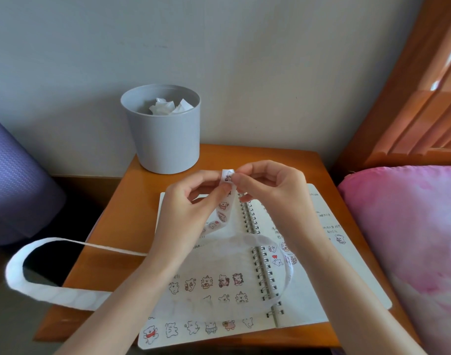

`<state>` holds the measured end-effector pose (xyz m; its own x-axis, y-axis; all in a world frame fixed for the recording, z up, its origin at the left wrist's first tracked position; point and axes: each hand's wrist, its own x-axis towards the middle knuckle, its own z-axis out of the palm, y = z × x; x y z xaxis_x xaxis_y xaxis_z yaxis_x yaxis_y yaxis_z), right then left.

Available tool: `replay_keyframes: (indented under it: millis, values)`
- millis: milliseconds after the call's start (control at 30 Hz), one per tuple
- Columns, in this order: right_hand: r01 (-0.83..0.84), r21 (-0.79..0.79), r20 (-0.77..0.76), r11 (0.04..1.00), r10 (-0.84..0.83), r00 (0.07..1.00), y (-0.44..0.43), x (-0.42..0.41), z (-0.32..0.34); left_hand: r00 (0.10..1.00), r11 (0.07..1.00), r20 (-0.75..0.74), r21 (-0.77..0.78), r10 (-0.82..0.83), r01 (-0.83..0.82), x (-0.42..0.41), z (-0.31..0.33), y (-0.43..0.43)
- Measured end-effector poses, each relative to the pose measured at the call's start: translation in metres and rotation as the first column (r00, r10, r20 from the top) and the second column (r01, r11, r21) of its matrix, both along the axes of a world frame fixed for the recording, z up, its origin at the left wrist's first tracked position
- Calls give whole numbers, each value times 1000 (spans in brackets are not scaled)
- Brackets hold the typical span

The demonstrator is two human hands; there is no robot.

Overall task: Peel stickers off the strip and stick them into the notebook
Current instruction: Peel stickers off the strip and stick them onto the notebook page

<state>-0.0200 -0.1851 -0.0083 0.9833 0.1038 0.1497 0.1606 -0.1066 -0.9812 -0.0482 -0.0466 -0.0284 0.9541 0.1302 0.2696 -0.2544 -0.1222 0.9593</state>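
Note:
A long white sticker strip with small cartoon animals rises between my hands above the open spiral notebook. My left hand pinches the strip near its top, from the left. My right hand pinches at a sticker on the strip's upper end with thumb and fingertips. Emptied backing curls in loops over the notebook and off the table's left edge. Rows of cartoon stickers cover the lower left page, and a few sit on the right page.
The notebook lies on a small wooden bedside table. A grey bin with crumpled paper stands at the back left. A pink pillow and wooden bedhead are at the right, a purple rolled mat at the left.

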Motion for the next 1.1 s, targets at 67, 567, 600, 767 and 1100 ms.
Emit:
replay_keyframes:
  millis: [67,567,600,767,1100]
  values:
    - [-1,1,0,1000,1,1000,0,0,0,1000,1000,-1,3,0,0,0,0,0]
    - [-48,5,-35,999,48,998,-3,3,-1,1000,1000,-10,21,18,-18,1,-2,0]
    - [-45,-5,-22,999,45,999,-3,3,-1,1000,1000,-11,20,18,-18,0,-2,0]
    - [-5,-63,59,998,9,998,-1,2,-2,999,998,-6,49,36,-36,2,-5,0]
    - [112,-24,108,993,-109,988,3,-1,-7,994,986,52,133,92,-98,1,-7,-6]
